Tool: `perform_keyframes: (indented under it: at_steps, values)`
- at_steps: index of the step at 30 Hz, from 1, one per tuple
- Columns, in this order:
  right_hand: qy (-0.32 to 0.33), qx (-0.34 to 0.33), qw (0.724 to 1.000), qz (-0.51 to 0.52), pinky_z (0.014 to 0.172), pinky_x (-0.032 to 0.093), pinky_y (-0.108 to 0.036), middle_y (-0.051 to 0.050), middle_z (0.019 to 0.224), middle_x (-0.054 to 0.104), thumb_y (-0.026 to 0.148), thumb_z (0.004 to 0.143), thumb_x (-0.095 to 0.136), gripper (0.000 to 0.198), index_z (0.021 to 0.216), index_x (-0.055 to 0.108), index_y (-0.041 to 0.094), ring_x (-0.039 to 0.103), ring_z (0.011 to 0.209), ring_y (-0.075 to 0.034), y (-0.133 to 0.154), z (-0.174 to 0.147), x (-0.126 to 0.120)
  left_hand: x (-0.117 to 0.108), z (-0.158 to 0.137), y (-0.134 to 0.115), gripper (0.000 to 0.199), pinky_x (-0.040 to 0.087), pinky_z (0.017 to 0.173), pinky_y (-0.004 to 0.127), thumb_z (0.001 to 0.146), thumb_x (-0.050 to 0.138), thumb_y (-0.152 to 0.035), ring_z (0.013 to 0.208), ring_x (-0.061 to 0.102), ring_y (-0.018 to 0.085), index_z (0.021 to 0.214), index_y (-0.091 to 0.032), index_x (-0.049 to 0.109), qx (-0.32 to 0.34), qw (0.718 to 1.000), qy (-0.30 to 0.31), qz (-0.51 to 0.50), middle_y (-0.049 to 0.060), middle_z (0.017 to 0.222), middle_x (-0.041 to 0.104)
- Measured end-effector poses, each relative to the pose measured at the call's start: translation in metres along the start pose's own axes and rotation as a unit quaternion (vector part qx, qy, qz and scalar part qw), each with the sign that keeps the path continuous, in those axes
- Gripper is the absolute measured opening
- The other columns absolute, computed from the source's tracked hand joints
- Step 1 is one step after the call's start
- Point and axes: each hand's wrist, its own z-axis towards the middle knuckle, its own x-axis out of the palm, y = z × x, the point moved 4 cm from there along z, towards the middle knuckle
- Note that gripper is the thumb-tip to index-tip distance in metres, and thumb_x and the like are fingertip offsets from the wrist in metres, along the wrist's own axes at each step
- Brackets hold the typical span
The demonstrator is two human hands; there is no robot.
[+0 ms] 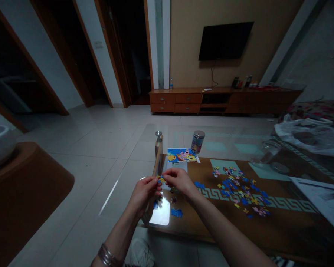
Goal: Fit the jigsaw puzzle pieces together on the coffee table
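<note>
Close together over the table's left end, both of my hands pinch small yellow-and-blue jigsaw puzzle pieces point(161, 179). My left hand point(145, 192) is closed on one side of them, and my right hand point(179, 181) grips the other side. Whether the pieces are joined cannot be made out. Below my hands lie a few joined blue pieces point(177, 213), with another blue cluster point(199, 185) to the right. A colourful cartoon picture card point(183, 155) lies beyond my hands. Farther right, many loose puzzle pieces point(241, 189) are spread about.
A lidded cartoon tin point(197, 142) stands by the card on the glass table point(211, 222). At right are a clear jar point(269, 150), a plastic bag point(308, 135) and paper sheets point(320, 196). A brown stool point(30, 185) stands left; a TV cabinet point(187, 99) is across the room.
</note>
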Motion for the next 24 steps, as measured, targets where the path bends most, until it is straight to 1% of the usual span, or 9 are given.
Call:
perform_keyframes:
  at_steps: [7,13,15,17,21,24]
  values:
    - [0.009,-0.004,1.000,-0.021,0.049,0.042,-0.022,0.002,0.055,0.057,0.011,0.072,0.057,0.009,0.067,0.063,0.017,0.050,0.048,-0.009,-0.001,0.002,0.001,0.000,0.000,0.001,0.031,0.048,0.050,0.018,0.063,0.076,-0.031,0.054,0.057,0.010,0.079,-0.008,0.064,-0.008,1.000,0.006,-0.001,0.006,0.067,0.064]
    - [-0.007,-0.020,0.998,-0.061,0.053,0.043,-0.023,0.002,0.059,0.060,0.010,0.071,0.057,0.010,0.068,0.063,0.017,0.053,0.053,-0.010,-0.004,0.002,0.002,0.000,0.001,0.003,0.026,0.047,0.048,0.019,0.066,0.073,-0.030,0.052,0.057,0.010,0.076,-0.007,0.063,-0.020,1.000,0.002,0.000,0.007,0.066,0.063]
    - [-0.011,-0.019,0.997,-0.080,0.053,0.043,-0.022,0.001,0.059,0.061,0.010,0.072,0.057,0.010,0.069,0.064,0.016,0.054,0.053,-0.010,-0.007,0.004,0.002,-0.002,0.002,0.004,0.026,0.046,0.047,0.020,0.067,0.070,-0.031,0.049,0.055,0.009,0.074,-0.007,0.063,-0.019,1.000,-0.013,0.008,0.007,0.064,0.062]
    - [-0.015,-0.016,0.995,-0.101,0.052,0.043,-0.022,0.000,0.060,0.062,0.010,0.072,0.056,0.011,0.070,0.065,0.016,0.054,0.052,-0.010,-0.012,0.007,0.001,-0.005,0.003,0.003,0.026,0.044,0.044,0.019,0.067,0.069,-0.031,0.047,0.053,0.009,0.075,-0.007,0.063,-0.001,0.999,-0.038,0.014,0.006,0.062,0.061]
    - [-0.035,-0.009,0.986,-0.160,0.051,0.043,-0.022,-0.003,0.062,0.065,0.010,0.074,0.055,0.012,0.075,0.067,0.013,0.056,0.052,-0.011,-0.023,0.015,0.000,-0.013,0.004,-0.006,0.030,0.041,0.044,0.018,0.066,0.069,-0.032,0.048,0.051,0.007,0.084,-0.010,0.062,0.051,0.995,-0.086,0.013,0.000,0.062,0.058]
    - [-0.048,-0.022,0.974,-0.219,0.055,0.044,-0.023,-0.004,0.065,0.068,0.009,0.074,0.056,0.013,0.075,0.068,0.014,0.059,0.057,-0.013,-0.027,0.018,0.002,-0.018,0.002,-0.012,0.034,0.040,0.044,0.018,0.064,0.069,-0.034,0.049,0.050,0.007,0.087,-0.010,0.061,0.073,0.991,-0.113,0.017,-0.001,0.062,0.057]
